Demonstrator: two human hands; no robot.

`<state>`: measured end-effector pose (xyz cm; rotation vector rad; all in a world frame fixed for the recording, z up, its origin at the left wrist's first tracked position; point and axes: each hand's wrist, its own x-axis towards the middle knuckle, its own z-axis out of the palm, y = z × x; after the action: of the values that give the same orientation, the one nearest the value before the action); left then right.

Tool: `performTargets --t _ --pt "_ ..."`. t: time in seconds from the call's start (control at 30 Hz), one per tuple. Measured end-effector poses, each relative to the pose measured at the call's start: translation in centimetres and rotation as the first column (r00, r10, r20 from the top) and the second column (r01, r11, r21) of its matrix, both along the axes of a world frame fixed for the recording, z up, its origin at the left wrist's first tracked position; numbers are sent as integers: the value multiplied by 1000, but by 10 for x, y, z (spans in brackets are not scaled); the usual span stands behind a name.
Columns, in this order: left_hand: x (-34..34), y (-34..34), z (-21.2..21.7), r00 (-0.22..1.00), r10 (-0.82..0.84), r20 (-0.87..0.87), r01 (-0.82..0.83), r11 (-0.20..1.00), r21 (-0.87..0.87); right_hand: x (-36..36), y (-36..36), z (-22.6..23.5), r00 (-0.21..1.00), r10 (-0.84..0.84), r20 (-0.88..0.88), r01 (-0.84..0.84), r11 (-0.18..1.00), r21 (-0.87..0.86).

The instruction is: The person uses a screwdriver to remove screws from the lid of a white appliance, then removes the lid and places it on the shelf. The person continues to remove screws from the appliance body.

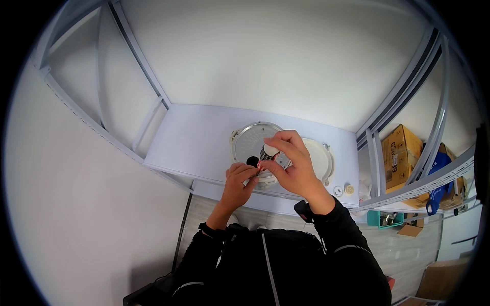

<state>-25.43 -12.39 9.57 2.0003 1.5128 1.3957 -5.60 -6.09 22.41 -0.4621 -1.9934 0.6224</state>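
Note:
In front of me a round silver dish-like housing [244, 144] with a rim rests on the white table. Above it my right hand [298, 166] grips a small cylinder [269, 151] with a white end and a dark, red-marked side. The cylinder is tilted, and its lower end points toward my left hand. My left hand [239, 182] is closed at the fingertips beside that lower end. What those fingers pinch is too small to name. A black round piece [252, 161] shows just beyond the left fingertips. Right of the housing lies a white round cover [319, 159], partly behind my right hand.
Two small round pieces, one white [338, 191] and one cream [349, 189], lie near the table's [199, 132] front right corner. Metal frame posts [395, 84] rise at both sides. Cardboard boxes [397, 158], a blue bag [438, 178] and a teal bin [376, 218] are at the right.

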Motion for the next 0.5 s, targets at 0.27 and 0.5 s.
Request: performTargets --t 0.27,0.5 --pt "-3 5 -7 999 -48 -5 48 998 27 -4 2 4 998 64 5 -64 996 55" --pt "-4 2 -6 998 -60 -27 60 998 -24 -4 1 1 1000 19 7 -19 999 44"
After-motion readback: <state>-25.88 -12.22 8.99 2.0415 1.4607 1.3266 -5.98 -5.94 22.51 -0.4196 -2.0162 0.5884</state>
